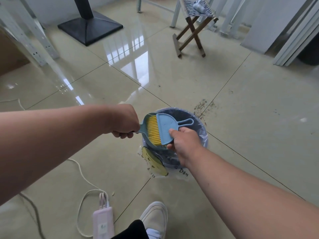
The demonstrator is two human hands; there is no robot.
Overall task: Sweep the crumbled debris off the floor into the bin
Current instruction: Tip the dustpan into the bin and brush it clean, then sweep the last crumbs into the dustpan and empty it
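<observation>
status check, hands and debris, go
Left hand holds dustpan, right hand holds brush, over bin. Debris still on floor. Nothing blocking.

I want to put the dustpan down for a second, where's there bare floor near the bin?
Bare tile lies left of the bin, below the left hand and above the white cord. Avoid the bin's right: crumbled debris is scattered there. Near the shoe, the power strip crowds the floor.

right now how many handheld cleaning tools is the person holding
2. A teal dustpan in the left hand, tipped over the lined bin; a blue brush with yellow bristles in the right hand, bristles against the pan. No others visible.
</observation>
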